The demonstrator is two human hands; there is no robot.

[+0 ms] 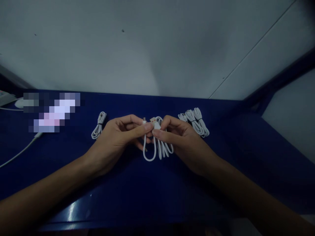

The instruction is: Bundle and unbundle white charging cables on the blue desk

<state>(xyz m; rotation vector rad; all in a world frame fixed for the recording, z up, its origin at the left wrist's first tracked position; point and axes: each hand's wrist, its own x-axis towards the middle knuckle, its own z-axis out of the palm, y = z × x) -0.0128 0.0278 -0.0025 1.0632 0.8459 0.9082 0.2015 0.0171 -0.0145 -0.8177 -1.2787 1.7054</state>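
Observation:
Over the middle of the blue table, a white USB cable (161, 149) is held between both hands, partly gathered in loops that hang down. My left hand (123, 131) pinches the cable by its small plug end, which points up beside the thumb. Thumb and fingers of my right hand (177, 129) are closed on the larger USB plug and the gathered loops. One slack loop droops between the two hands. The fingers partly cover both plugs.
A tied white cable bundle (98, 125) lies left of my left hand. Several tied cable bundles (197, 121) lie beyond my right hand. At the far left, a blurred-out bright object (56, 113) has a white cord (19, 154). A pale wall (110, 59) rises behind the blue table (128, 196).

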